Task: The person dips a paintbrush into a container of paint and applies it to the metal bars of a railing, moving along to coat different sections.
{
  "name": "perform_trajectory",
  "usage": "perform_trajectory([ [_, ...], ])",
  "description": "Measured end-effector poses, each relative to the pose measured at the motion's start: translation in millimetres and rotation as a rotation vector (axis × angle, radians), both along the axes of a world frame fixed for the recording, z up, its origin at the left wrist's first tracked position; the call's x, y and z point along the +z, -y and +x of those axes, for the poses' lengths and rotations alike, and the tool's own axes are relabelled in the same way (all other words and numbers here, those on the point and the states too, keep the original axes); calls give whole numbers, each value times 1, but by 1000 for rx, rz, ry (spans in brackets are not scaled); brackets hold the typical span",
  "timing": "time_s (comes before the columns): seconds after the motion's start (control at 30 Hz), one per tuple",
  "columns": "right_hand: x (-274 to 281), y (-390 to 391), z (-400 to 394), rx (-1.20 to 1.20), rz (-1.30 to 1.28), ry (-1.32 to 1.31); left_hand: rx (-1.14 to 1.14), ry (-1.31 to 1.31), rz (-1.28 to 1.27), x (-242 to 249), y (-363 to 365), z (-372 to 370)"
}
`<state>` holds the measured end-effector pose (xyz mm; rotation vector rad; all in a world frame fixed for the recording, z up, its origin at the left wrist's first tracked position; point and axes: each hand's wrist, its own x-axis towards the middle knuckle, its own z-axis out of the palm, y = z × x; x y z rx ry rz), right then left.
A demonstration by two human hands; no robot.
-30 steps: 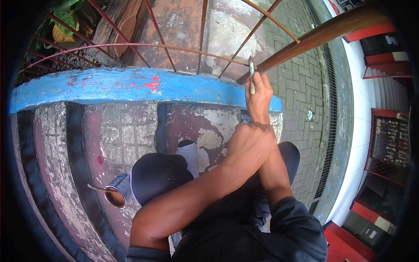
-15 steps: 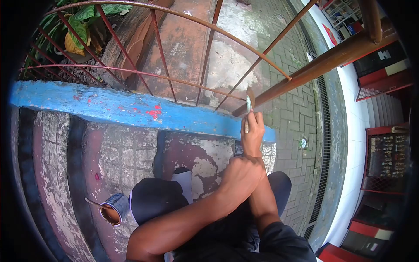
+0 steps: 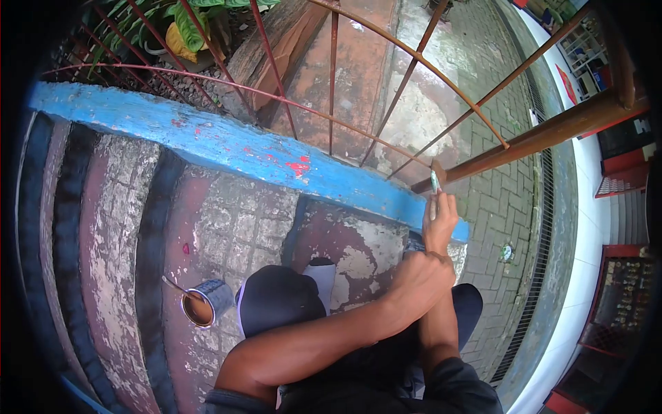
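My right hand point(image 3: 440, 221) is closed around the handle of a paintbrush point(image 3: 434, 182). The brush's bristle end is up against the lower part of a brown metal post point(image 3: 510, 153), close to where it meets a blue painted ledge point(image 3: 227, 145). My left hand point(image 3: 422, 274) crosses over and wraps round my right wrist; its fingertips are mostly hidden. Down to the left, a tin of brown paint point(image 3: 219, 295) stands on the worn step, with a stick-like handle point(image 3: 181, 288) leaning out of it.
Thin rusty red-brown fence bars point(image 3: 334, 90) rise behind the ledge, with leafy plants point(image 3: 183, 34) beyond. Worn steps point(image 3: 114, 255) lie to the left. Right of the post are paving bricks point(image 3: 493, 200), a drain grate point(image 3: 534, 276) and a white-tiled edge point(image 3: 585, 207).
The view has turned, so the fence, ledge and tin appear farther right. The brush sits slightly lower along the post. Both hands keep their grips.
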<state>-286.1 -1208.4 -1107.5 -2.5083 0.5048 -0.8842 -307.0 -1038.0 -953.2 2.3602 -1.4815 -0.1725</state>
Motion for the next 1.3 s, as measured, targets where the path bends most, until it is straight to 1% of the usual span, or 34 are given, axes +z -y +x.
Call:
perform_trajectory([
  [0.07,0,-18,-6,36,70,92,4,-20,13,5,-3,3],
  [0.1,-2,-26,-13,19,235,94,-8,-79,42,8,-4,3],
  [0.13,-1,-35,-19,31,242,93,-24,-136,69,9,-6,4],
  [0.17,2,-43,-26,46,432,124,-13,-134,73,9,-9,4],
  [0.2,4,-49,-31,62,620,154,-55,-217,191,8,-12,3],
  [0.23,5,-55,-36,15,757,163,-96,-302,308,6,-14,1],
  [0.27,8,-58,-38,27,757,162,-84,-301,306,-3,-15,-3],
  [0.3,10,-60,-38,32,921,238,-158,-383,433,-19,-14,-8],
  [0.33,12,-61,-40,34,1085,314,-235,-466,560,-21,-14,-9],
  [0.37,10,-60,-42,62,1320,359,-228,-465,558,-23,-13,-10],
  [0.4,16,-65,-39,69,1320,359,-270,-504,629,-19,-14,-7],
  [0.43,23,-72,-35,46,1542,441,-312,-544,700,-15,-14,-5],
  [0.47,27,-77,-33,19,1765,522,-308,-543,699,-11,-12,-2],
  [0.5,23,-80,-30,85,1877,504,-395,-578,796,-4,-9,1],
  [0.53,20,-83,-31,86,1879,503,-486,-613,894,2,-9,2],
  [0.57,14,-89,-30,97,2062,445,-485,-614,894,6,-15,2],
  [0.63,23,-109,-25,110,2368,383,-439,-705,595,15,-37,3],
  [0.67,22,-119,-24,109,2367,381,-439,-707,593,18,-43,2],
  [0.73,20,-136,-24,195,2484,290,-372,-777,474,22,-56,-1],
  [0.77,20,-143,-26,171,2554,211,-369,-779,473,23,-65,-4],
  [0.8,17,-148,-27,172,2555,206,-359,-784,374,24,-76,-6],
  [0.83,13,-152,-28,365,2576,97,-350,-787,277,26,-84,-7],
  [0.87,9,-156,-27,559,2582,-10,-351,-787,278,29,-89,-8],
  [0.9,21,-164,-22,608,2448,-85,-306,-701,329,37,-94,-8],
  [0.93,21,-164,-16,603,2451,-81,-261,-616,379,40,-96,-9],
  [0.97,20,-164,-11,673,2253,-103,-264,-621,381,36,-97,-13],
  [1.0,19,-164,-5,732,2055,-127,-170,-592,400,31,-97,-21],
  [1.03,42,-170,2,609,1867,-170,-74,-562,418,29,-97,-26],
  [1.07,42,-168,9,607,1870,-178,-71,-569,418,28,-99,-28],
  [1.13,43,-161,23,584,1450,-242,-9,-588,381,34,-103,-29],
  [1.17,46,-159,29,555,1306,-211,-7,-592,382,39,-103,-28],
  [1.2,45,-156,35,553,1310,-214,-10,-582,439,46,-102,-26],
  [1.27,45,-151,49,513,1205,-89,-14,-572,497,47,-102,-26],
  [1.3,64,-156,55,415,1219,-106,8,-570,494,44,-103,-30],
])
